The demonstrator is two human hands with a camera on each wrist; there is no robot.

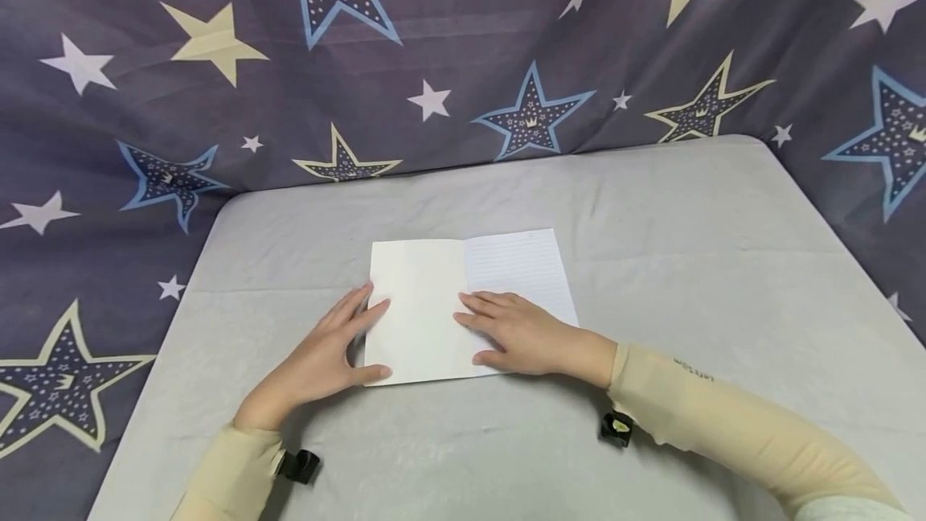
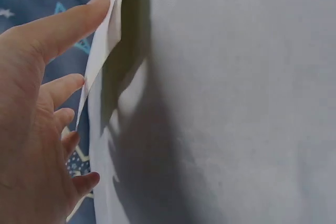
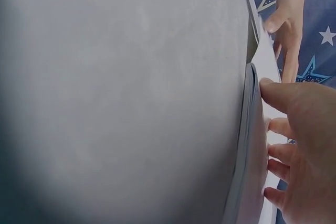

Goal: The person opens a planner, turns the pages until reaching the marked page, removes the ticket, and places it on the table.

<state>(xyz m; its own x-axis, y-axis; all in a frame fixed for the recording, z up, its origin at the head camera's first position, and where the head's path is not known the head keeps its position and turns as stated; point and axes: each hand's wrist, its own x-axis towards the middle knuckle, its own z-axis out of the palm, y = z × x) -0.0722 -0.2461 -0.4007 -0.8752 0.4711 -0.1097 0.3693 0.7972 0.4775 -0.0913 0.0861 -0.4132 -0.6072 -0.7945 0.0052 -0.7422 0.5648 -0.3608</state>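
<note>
A notebook [image 1: 419, 272] lies open on the table in the head view, its left side plain cream and its right page [image 1: 515, 260] ruled with lines. My left hand [image 1: 329, 356] rests at the notebook's left edge, fingers spread, thumb at the lower left corner. In the left wrist view the cover's edge [image 2: 100, 51] stands a little off the table, with the thumb and fingertips along it. Across the lined page lies my right hand [image 1: 521, 334], its outstretched fingertips at the centre fold. From the right wrist view, the stacked pages [image 3: 251, 129] show side-on beside the right thumb.
A light grey cloth covers the table [image 1: 687, 264]. Behind and along the sides hangs a dark curtain [image 1: 463, 30] printed with stars. Black wrist cameras sit below the left wrist [image 1: 300, 466] and the right wrist [image 1: 616, 429], close over the cloth.
</note>
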